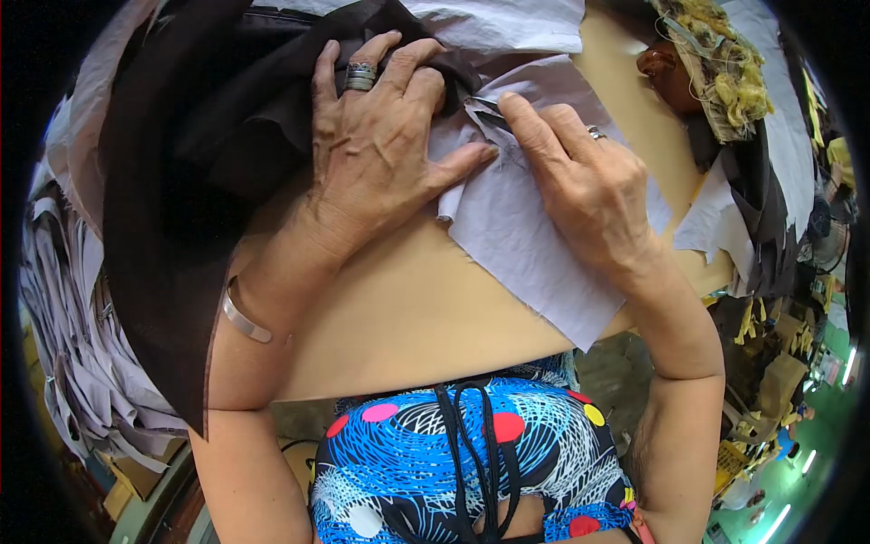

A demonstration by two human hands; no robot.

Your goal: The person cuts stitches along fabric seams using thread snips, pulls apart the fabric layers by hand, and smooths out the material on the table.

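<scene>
At the bottom centre of the frame is the person's blue, black and white patterned top with coloured dots (562,426) and black cords hanging down its front. Just beyond it, a smooth tan tabletop (390,317) stretches up through the middle, with a silver cuff bracelet (243,315) on the left forearm above its left part.

A thin, pale lilac cloth piece with frayed edges (526,254) lies across the table from centre to right, one corner reaching the near edge. At upper centre the right hand (580,163), wearing a ring, is closed around a slim metal tool with pointed tips (488,106); the tips meet the lilac cloth beside a dark fold. The left hand (376,136), with stacked silver rings, is spread palm down, fingers bent over a dark brown sheer cloth (172,145) that fills the upper left, its thumb reaching onto the lilac cloth.

At the left edge hangs a thick bundle of greyish lilac cloth strips (68,308). Farther off, whitish cloth (517,25) lies along the top, and tangled yellow fibrous material (725,86) sits at upper right. A green floor (838,462) shows at lower right.
</scene>
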